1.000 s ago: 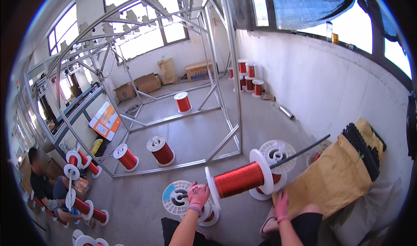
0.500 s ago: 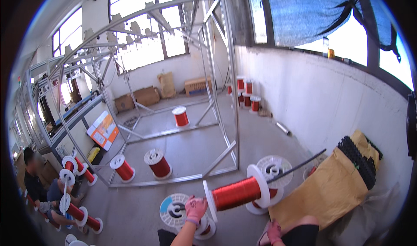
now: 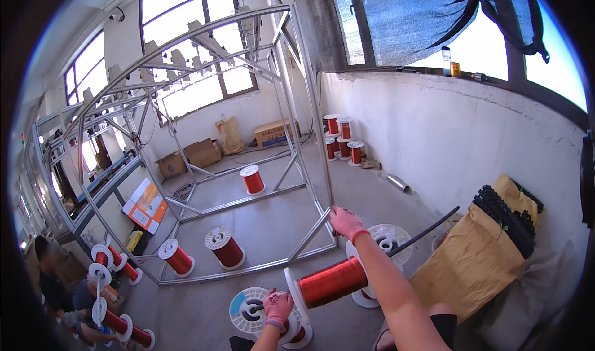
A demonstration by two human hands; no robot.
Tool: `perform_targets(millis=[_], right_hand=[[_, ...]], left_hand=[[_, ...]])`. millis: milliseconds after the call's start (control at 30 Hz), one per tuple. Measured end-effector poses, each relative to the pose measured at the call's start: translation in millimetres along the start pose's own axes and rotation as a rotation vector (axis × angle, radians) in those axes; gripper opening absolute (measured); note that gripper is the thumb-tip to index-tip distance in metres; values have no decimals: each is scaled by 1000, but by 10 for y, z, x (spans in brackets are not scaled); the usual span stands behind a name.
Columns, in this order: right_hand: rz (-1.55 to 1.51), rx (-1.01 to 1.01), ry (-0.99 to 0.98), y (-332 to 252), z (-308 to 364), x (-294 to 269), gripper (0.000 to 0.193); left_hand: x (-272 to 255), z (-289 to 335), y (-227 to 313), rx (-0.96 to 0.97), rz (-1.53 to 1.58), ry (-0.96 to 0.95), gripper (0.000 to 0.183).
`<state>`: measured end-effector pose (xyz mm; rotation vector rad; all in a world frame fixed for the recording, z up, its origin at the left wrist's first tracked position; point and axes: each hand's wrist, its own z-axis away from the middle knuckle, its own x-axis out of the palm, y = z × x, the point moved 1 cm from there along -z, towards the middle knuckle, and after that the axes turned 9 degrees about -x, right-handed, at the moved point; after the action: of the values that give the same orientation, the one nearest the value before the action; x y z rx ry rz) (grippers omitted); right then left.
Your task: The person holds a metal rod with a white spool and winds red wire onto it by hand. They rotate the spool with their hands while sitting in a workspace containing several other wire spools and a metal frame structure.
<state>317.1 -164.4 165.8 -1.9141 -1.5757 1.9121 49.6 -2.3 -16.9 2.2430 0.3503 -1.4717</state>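
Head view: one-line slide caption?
Left hand grips spool of red wire; right hand reaches the metal frame.

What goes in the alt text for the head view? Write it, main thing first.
A person's gloved left hand holds the near flange of a large spool of red wire above a concrete floor, while the gloved right hand grips an upright of a tall metal frame. More spools stand around.

Spool (image 3: 331, 281): glossy coppery-red wire winding, white plastic flanges. Both hands, left hand (image 3: 277, 306) and right hand (image 3: 347, 222), in pink knit cloth gloves. Frame (image 3: 310, 134): smooth pale metal. Floor (image 3: 273, 221): matt grey concrete. Sack (image 3: 477, 258): matt brown paper.
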Motion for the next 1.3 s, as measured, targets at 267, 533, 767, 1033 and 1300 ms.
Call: perform_targets(millis=[267, 533, 767, 1033, 1300], right_hand=[[162, 122, -236, -160, -527, 166, 31], [230, 90, -79, -140, -297, 106, 51], [112, -122, 180, 722, 996, 335, 47], [262, 27, 332, 2231, 3204, 1334, 41], [-270, -152, 550, 546, 1506, -29, 50]], left_hand=[[-90, 40, 3, -24, -38, -13, 42], [-194, 19, 52, -19, -44, -48, 37], [-218, 40, 108, -27, 2, -60, 45], [-225, -43, 355, -47, 55, -135, 58], [-214, -3, 144, -87, -1, -160, 60]])
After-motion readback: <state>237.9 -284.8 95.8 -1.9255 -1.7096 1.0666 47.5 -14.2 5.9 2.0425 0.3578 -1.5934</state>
